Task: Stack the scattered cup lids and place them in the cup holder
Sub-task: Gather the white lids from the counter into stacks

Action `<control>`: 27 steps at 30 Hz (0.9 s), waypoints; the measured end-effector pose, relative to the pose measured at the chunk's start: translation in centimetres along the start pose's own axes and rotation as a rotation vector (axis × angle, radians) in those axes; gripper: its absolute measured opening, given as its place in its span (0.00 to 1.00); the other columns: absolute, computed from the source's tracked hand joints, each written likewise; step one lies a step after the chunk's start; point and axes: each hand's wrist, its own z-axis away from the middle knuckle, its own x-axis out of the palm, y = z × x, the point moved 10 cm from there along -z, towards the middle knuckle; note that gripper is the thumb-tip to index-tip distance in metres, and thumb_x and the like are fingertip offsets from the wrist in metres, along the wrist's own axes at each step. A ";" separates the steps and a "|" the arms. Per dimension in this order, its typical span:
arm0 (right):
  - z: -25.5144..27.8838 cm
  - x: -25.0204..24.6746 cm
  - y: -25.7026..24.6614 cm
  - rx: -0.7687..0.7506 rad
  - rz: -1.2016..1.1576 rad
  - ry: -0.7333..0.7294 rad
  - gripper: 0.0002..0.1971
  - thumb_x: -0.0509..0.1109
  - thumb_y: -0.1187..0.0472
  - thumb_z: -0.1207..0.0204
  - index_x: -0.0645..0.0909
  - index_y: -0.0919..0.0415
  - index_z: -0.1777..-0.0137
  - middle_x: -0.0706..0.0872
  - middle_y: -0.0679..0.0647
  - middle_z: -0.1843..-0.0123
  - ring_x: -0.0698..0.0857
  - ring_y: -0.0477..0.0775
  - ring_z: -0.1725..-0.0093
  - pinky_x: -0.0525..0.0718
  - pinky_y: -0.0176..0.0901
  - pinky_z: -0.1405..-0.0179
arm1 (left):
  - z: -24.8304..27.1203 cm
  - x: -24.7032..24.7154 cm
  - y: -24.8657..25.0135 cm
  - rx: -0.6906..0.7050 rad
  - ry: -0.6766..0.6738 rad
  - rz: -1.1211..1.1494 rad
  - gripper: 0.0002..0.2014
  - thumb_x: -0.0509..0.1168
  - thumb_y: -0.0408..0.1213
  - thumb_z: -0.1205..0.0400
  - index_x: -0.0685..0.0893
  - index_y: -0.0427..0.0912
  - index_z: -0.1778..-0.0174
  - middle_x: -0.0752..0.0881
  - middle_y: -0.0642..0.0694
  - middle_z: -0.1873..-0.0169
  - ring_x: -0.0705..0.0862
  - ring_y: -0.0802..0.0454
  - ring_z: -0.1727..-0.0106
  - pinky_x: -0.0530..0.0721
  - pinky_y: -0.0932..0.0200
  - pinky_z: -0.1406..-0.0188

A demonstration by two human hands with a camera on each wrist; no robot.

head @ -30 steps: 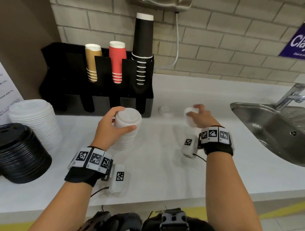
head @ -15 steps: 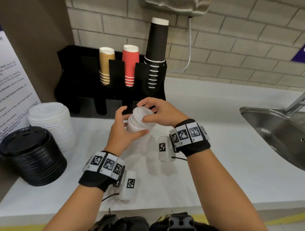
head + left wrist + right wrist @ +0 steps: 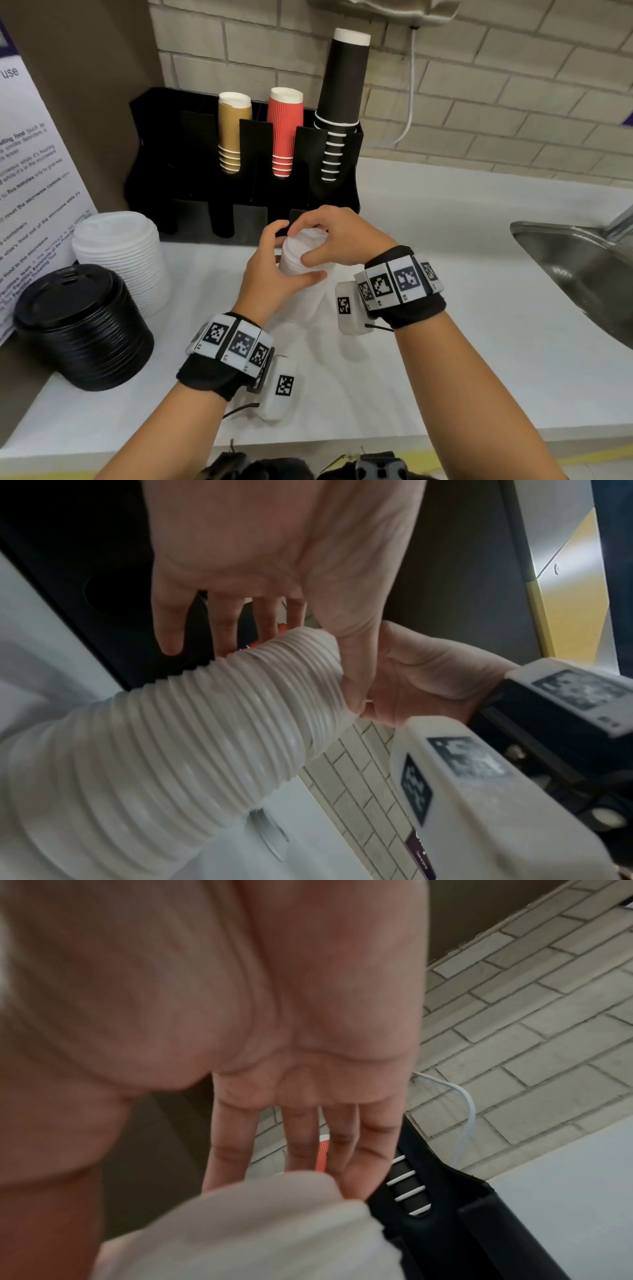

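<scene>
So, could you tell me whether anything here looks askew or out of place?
Yes: the white lid stack held by the left hand and right hand bends along its length instead of standing straight. One loose lid lies apart on the counter.

Both hands are on the little white lid stack (image 3: pixel 297 255) right in front of the black cup holder (image 3: pixel 191 164). Left hand (image 3: pixel 274 274) wraps it from the near-left side, thumb across the front, while the right hand (image 3: pixel 337 238) comes over the top with fingertips and thumb pinching the upper lids. In the holder's slots, left to right: tan cups (image 3: pixel 233 132), red ribbed cups (image 3: pixel 284 132), and a tall black cup stack (image 3: pixel 339 102). Left of the holder on the white counter (image 3: pixel 445 342) sits a fat stack of bigger white lids (image 3: pixel 120 257), with black lids (image 3: pixel 82 329) just in front of it. A steel sink (image 3: pixel 575 274) is well off to the holder's right.
</scene>
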 end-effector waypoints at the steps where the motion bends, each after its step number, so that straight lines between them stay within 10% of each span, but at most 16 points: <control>1: 0.1 0.0 0.1 0.002 -0.006 0.012 0.20 0.78 0.63 0.33 0.84 0.52 0.40 0.81 0.43 0.45 0.76 0.43 0.44 0.72 0.30 0.51 | 0.0 0.1 0.1 0.012 -0.011 0.001 0.40 0.84 0.43 0.35 0.71 0.64 0.32 0.79 0.69 0.46 0.78 0.78 0.49 0.77 0.77 0.58; 6: 0.7 -0.6 1.7 0.035 -0.205 0.031 0.15 0.80 0.55 0.32 0.83 0.46 0.47 0.83 0.43 0.45 0.80 0.39 0.46 0.79 0.32 0.47 | 0.1 0.2 0.3 0.033 -0.026 0.001 0.30 0.82 0.45 0.33 0.76 0.64 0.38 0.82 0.67 0.45 0.77 0.81 0.47 0.75 0.83 0.56; 11: 1.5 -5.6 13.0 0.436 -0.477 0.580 0.06 0.71 0.59 0.24 0.82 0.56 0.49 0.85 0.50 0.50 0.85 0.49 0.51 0.79 0.35 0.57 | 0.0 0.0 0.6 0.031 -0.046 -0.022 0.31 0.83 0.44 0.34 0.77 0.57 0.37 0.80 0.69 0.46 0.75 0.84 0.49 0.73 0.85 0.56; 14: 0.9 -3.0 20.3 0.806 -0.228 0.342 0.22 0.69 0.52 0.25 0.75 0.52 0.31 0.73 0.61 0.31 0.80 0.67 0.38 0.77 0.48 0.45 | 0.0 -0.2 0.7 0.016 -0.043 -0.030 0.29 0.83 0.43 0.33 0.76 0.60 0.41 0.80 0.69 0.48 0.75 0.85 0.51 0.73 0.85 0.58; 18: -0.2 -0.8 24.5 0.894 0.178 0.060 0.30 0.64 0.43 0.26 0.68 0.51 0.25 0.66 0.59 0.23 0.71 0.67 0.27 0.67 0.54 0.30 | 0.3 -0.3 0.9 0.015 -0.025 -0.043 0.29 0.82 0.43 0.33 0.76 0.60 0.40 0.79 0.68 0.47 0.74 0.86 0.50 0.72 0.86 0.58; 22: -0.4 -1.2 25.7 0.849 0.404 0.053 0.30 0.65 0.43 0.31 0.71 0.55 0.30 0.65 0.62 0.27 0.69 0.70 0.30 0.73 0.63 0.38 | 0.4 -0.1 0.9 0.012 -0.015 -0.068 0.31 0.82 0.45 0.33 0.76 0.58 0.36 0.80 0.66 0.42 0.75 0.78 0.44 0.72 0.85 0.54; 27: -1.6 -1.1 25.7 0.722 0.364 -0.011 0.21 0.67 0.45 0.27 0.77 0.60 0.42 0.82 0.63 0.37 0.81 0.64 0.47 0.80 0.50 0.51 | 0.6 -0.3 0.9 0.006 0.005 -0.083 0.32 0.82 0.46 0.33 0.76 0.57 0.35 0.80 0.65 0.39 0.76 0.72 0.40 0.73 0.83 0.53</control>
